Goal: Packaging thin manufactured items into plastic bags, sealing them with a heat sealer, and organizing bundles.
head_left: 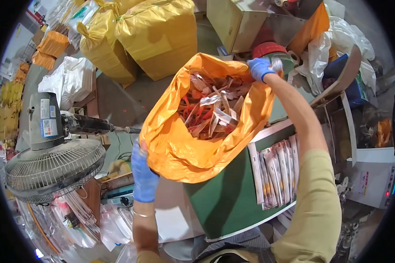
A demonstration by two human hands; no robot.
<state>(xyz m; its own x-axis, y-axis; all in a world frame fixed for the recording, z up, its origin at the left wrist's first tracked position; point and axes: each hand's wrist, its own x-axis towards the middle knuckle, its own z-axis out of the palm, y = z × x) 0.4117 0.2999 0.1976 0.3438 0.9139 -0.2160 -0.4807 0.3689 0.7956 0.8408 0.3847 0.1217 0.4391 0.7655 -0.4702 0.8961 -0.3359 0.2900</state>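
A large orange plastic sack (186, 162) hangs above the green work table, its mouth wide and facing up. Inside lies a heap of clear and red plastic scrap strips (210, 109). My left hand (145, 175), in a blue glove, is closed on the sack's lower left side; its fingertips are partly hidden against the plastic. At the far right of the rim, my blue-gloved right hand (261, 69) grips the sack's edge. Some whitish material shows beside that hand; I cannot tell what it is.
On the green table (224, 206) lies a row of flat packed plastic sleeves (274, 173). A grey fan (52, 162) stands at the left. Full yellow sacks (158, 39) stand beyond, with a red-topped round container (270, 50) at the back right. A curved panel (338, 81) rises at right.
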